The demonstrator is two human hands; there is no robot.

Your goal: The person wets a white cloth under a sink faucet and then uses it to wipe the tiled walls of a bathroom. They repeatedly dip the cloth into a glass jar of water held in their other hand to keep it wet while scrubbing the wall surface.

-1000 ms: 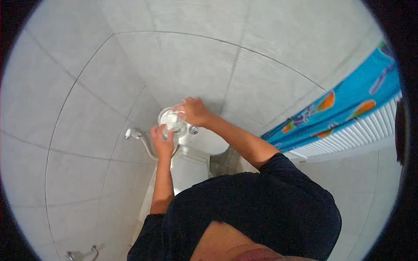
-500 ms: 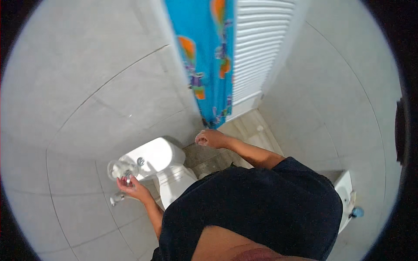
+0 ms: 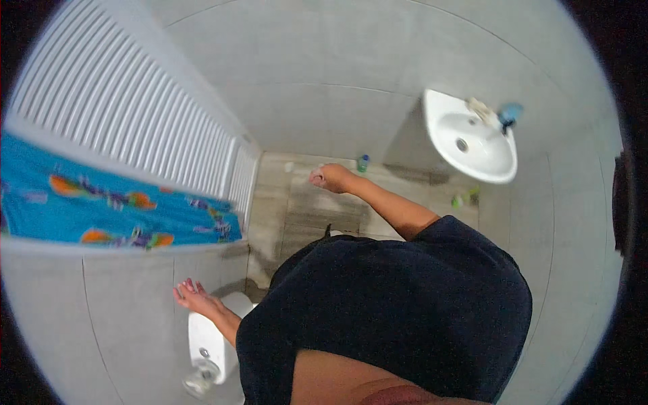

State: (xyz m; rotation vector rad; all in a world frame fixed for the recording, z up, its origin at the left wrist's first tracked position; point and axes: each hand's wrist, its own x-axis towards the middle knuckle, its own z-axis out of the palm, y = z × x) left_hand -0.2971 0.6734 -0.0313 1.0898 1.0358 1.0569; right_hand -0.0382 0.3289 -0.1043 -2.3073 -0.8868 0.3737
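Observation:
My left hand is open and empty, palm up with its fingers apart. It is raised near the white toilet tank. On the end of the tank stands a clear, see-through container, apart from the hand and blurred. Held out over the floor, my right hand has its fingers curled closed. Something whitish shows at its fingertips, too small and blurred to name.
A white corner sink hangs on the wall at right, with a blue item on its rim. A small green-blue bottle stands by the wall. At left, a blue patterned cloth hangs beside a white slatted door.
The view has turned right, bringing the sink fully in and shifting the toilet to the lower left. My left hand has come away from the clear container. My right hand stays closed.

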